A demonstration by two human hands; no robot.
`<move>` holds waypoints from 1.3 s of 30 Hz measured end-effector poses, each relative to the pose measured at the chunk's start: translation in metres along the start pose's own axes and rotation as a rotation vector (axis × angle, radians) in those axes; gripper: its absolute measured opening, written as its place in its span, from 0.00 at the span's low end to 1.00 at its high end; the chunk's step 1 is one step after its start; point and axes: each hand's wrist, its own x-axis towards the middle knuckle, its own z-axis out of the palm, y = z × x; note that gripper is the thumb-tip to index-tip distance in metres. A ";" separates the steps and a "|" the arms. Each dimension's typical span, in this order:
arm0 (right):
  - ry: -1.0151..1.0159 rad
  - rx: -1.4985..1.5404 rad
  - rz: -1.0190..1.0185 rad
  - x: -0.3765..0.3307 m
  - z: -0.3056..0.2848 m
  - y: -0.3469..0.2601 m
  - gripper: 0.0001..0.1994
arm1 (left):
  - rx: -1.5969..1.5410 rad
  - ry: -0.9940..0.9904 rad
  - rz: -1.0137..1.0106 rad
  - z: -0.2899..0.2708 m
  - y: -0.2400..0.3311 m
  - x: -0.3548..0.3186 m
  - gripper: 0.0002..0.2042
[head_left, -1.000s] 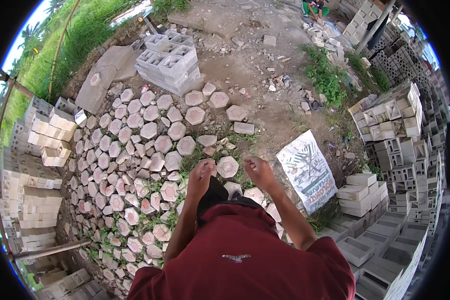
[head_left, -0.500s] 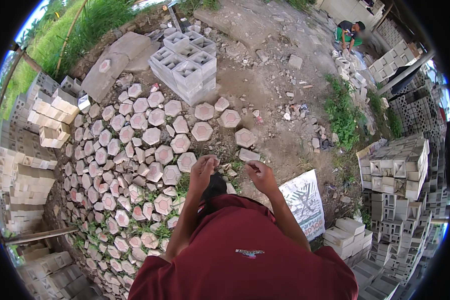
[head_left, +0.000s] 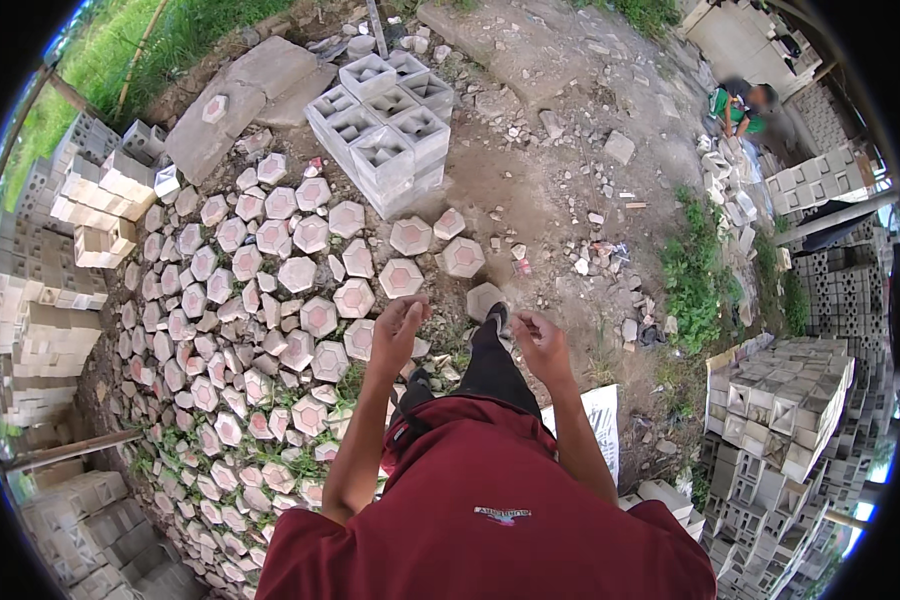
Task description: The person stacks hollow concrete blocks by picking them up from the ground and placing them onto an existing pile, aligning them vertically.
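A: Head view. What are the hands doing?

B: Both up in front of the chest, empty. Left hand (head_left: 398, 325) has its fingers loosely curled, not pinching anything. Right hand (head_left: 540, 340) is half-open, fingers slightly bent and apart. No paver in either.

A: Nearest thing?

B: The hexagonal paver (head_left: 484, 299) on bare dirt, just ahead of the person's shoe (head_left: 494, 318), between the two hands as the pic shows it. Taking that paver as the landmark: the main spread of hex pavers (head_left: 270, 300) runs left of it, laid flat & close together, prob. so they dry or sit in rows; grass pokes through the gaps.

A: Beyond it?

B: A stack of hollow concrete blocks (head_left: 385, 135) up-left of the paver, stacked tight, likely for storage. Right of the paver: weeds (head_left: 705, 270), then more stacked blocks (head_left: 780, 400). A printed sack (head_left: 600, 425) lies flat below-right of it. Far up-right, another person in green (head_left: 740, 105) crouches, well apart.
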 end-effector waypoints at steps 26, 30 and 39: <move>0.045 0.041 -0.146 0.497 -0.227 0.076 0.14 | 0.041 -0.159 -0.007 0.292 -0.036 0.474 0.15; 0.122 0.091 -0.166 0.593 -0.243 0.113 0.14 | 0.088 -0.176 0.034 0.319 -0.044 0.583 0.17; 0.097 -0.045 -0.211 0.843 -0.271 0.117 0.15 | -0.002 -0.088 0.123 0.350 -0.058 0.841 0.17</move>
